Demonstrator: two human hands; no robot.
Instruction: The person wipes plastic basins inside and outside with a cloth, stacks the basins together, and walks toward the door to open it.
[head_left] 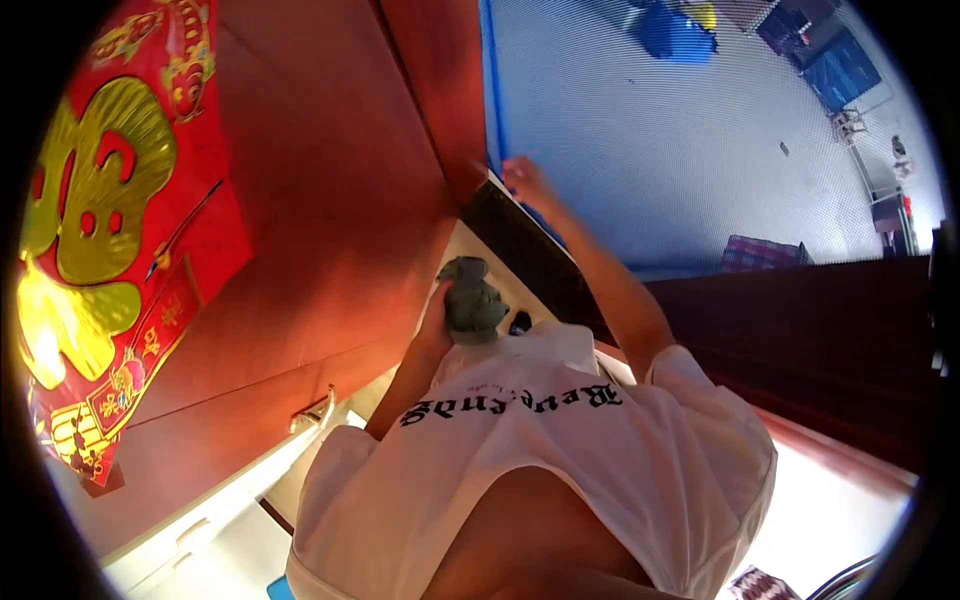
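My left hand is closed around a bunched grey-green cloth in front of my white shirt. Stretched forward, my right hand is at the blue edging of a mesh screen, by the corner of the wooden frame. Blur on its fingers hides whether they grip the edging or only lie close to it. Below that hand runs a dark threshold strip.
On my left a reddish wooden door carries a red and gold paper decoration and a metal handle. A dark wooden panel stands on my right. Through the mesh show a plaid mat and a blue object.
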